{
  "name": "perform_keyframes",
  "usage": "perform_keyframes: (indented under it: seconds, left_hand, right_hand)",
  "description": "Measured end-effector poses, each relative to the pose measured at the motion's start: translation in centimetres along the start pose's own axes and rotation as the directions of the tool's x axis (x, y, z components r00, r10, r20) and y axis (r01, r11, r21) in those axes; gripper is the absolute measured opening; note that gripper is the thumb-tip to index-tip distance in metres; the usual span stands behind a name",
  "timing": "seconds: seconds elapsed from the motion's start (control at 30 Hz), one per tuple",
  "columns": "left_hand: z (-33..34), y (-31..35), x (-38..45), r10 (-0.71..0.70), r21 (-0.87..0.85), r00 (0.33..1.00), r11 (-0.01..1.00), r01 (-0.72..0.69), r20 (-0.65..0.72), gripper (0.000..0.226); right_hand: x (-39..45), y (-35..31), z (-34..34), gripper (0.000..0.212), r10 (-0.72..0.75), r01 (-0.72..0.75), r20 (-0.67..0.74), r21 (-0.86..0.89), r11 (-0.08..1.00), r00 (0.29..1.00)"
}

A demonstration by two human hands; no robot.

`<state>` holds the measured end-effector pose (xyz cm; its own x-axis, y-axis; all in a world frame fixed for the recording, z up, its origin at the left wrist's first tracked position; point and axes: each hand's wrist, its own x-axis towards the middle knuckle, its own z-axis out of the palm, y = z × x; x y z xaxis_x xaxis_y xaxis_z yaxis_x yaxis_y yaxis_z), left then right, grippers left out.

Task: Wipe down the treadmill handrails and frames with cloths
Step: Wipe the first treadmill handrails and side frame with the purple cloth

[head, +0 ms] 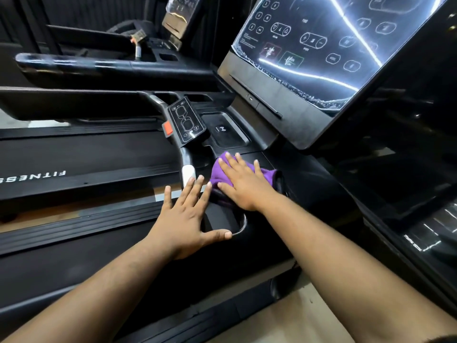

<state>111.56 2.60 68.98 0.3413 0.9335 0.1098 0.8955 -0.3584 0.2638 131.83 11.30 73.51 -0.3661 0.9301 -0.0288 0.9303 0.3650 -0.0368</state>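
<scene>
At frame centre, the right hand [243, 183] pressed flat on a purple cloth [223, 173] upon the treadmill frame [304, 174]; the left hand [186, 216] lay flat, fingers spread, beside it.

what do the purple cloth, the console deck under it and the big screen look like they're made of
Purple cloth: soft, matte fabric, probably microfibre; it bunches and folds under the flat right hand.
Console deck: seemingly moulded black plastic, smooth with a dull sheen.
Screen: glossy glass or clear plastic, judging by the sharp white light streaks reflected on it.
</scene>
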Motion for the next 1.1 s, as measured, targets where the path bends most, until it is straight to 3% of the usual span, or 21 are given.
perform_keyframes:
  seconds: [0.27,0.43,0.63,0.77,0.93,1.0,1.1]
  left_hand:
    - [-0.2,-0.1,-0.4,-0.007,-0.037,1.000,0.999,0.007,0.018,0.123]
    - [-0.3,0.0,-0.3,-0.006,-0.031,1.000,0.999,0.007,0.021,0.123]
    - [-0.6,0.4,-0.4,0.001,0.080,1.000,0.997,-0.001,0.003,0.122]
    - [-0.9,0.9,-0.7,0.040,0.140,0.999,0.989,-0.036,-0.028,0.121]
    - [-1.0,0.8,-1.2,0.050,0.070,0.999,0.996,-0.049,-0.013,0.123]
    - [-1.0,0.8,-1.4,0.048,0.050,0.999,0.998,-0.048,-0.015,0.122]
    - [-1.0,1.0,-1.5,0.040,0.055,0.999,0.998,-0.039,-0.017,0.123]
  right_hand:
    - [-0.2,8.6,-1.5,0.064,0.217,-0.219,-0.032,-0.083,0.972,0.976]
    - [-6.6,10.7,-0.3,0.068,0.374,-0.374,-0.007,0.030,0.927,0.927]
    - [-13.4,4.3,2.5,0.085,0.369,-0.360,-0.109,0.094,0.928,0.923]
    - [-12.5,-1.3,3.7,0.095,0.322,-0.309,-0.168,0.100,0.946,0.932]
    - [-11.5,3.8,1.3,0.092,0.179,-0.176,-0.100,0.032,0.984,0.979]
    - [-12.3,6.0,1.0,0.085,0.254,-0.259,-0.117,-0.022,0.966,0.960]
    - [-12.3,1.8,2.8,0.086,0.337,-0.342,-0.215,0.016,0.940,0.917]
